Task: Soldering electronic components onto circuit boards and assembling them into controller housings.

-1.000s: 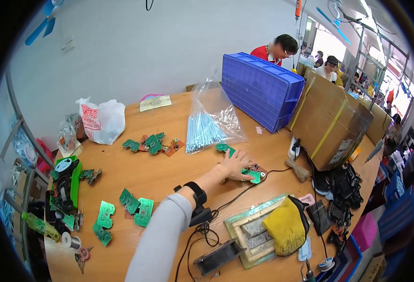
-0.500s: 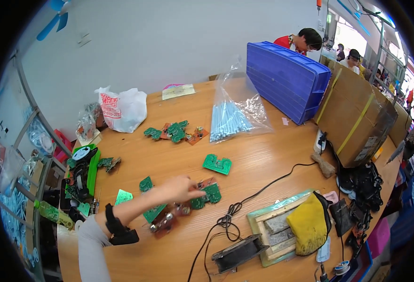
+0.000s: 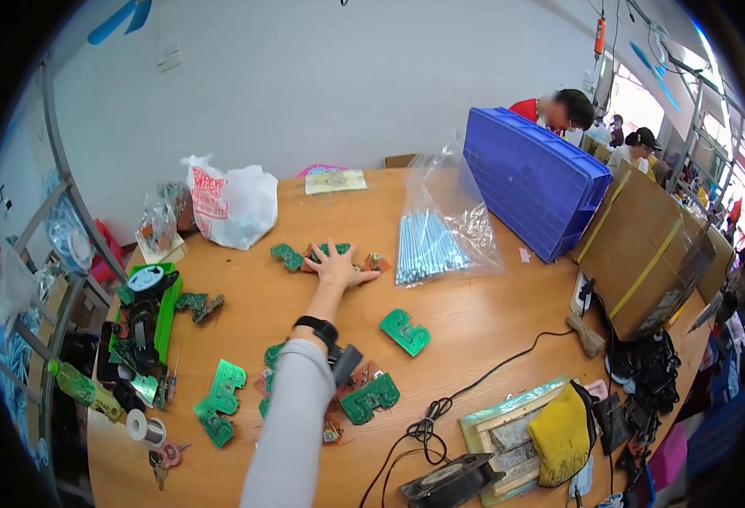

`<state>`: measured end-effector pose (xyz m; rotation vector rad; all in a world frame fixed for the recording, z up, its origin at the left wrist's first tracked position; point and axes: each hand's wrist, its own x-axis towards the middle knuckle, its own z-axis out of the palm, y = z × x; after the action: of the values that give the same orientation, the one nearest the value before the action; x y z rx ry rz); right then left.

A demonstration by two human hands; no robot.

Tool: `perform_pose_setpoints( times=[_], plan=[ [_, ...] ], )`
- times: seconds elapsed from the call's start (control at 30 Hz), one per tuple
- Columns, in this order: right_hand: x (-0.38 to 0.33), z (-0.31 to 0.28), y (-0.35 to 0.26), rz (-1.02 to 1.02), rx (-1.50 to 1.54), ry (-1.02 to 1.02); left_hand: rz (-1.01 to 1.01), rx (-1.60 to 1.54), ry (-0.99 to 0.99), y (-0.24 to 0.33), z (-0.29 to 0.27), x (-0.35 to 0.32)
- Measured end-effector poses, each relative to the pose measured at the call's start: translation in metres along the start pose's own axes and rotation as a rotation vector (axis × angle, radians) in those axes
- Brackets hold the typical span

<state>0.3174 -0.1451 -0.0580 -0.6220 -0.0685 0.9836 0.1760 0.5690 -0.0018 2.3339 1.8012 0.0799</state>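
My left hand (image 3: 335, 267) reaches across the table with its fingers spread, palm down, over a cluster of circuit boards. A green circuit board (image 3: 287, 256) shows to the left of the fingers, and an orange-brown board (image 3: 376, 262) lies by the thumb. The hand covers the middle of that cluster. A single green board (image 3: 405, 331) lies nearer on the right. Closer still, another green board (image 3: 371, 400) rests among brown boards, partly hidden by my forearm. Left of the forearm lies a notched green board (image 3: 220, 405). My right hand is out of view.
A clear bag of pale blue sticks (image 3: 427, 250) lies before a blue crate (image 3: 529, 182) and a cardboard box (image 3: 643, 254). A black cable (image 3: 495, 370) crosses the right side near a yellow cloth (image 3: 561, 436). A green tray (image 3: 169, 317) and solder spool (image 3: 146, 428) stand left.
My left hand has moved from the near boards to the far cluster, and its fingers have spread. My forearm now points away from me, uncovering the notched board on the left.
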Motion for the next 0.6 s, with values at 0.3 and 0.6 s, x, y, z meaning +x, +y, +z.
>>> perform_pose_setpoints(
  times=[0.3, 0.6],
  plan=[
    [0.008, 0.005, -0.006, 0.059, -0.021, -0.05, 0.35, 0.144, -0.353, -0.059, -0.025, -0.115],
    [0.006, -0.002, -0.006, 0.035, -0.023, -0.031, -0.018, -0.011, 0.116, -0.12, -0.029, -0.042]
  ],
)
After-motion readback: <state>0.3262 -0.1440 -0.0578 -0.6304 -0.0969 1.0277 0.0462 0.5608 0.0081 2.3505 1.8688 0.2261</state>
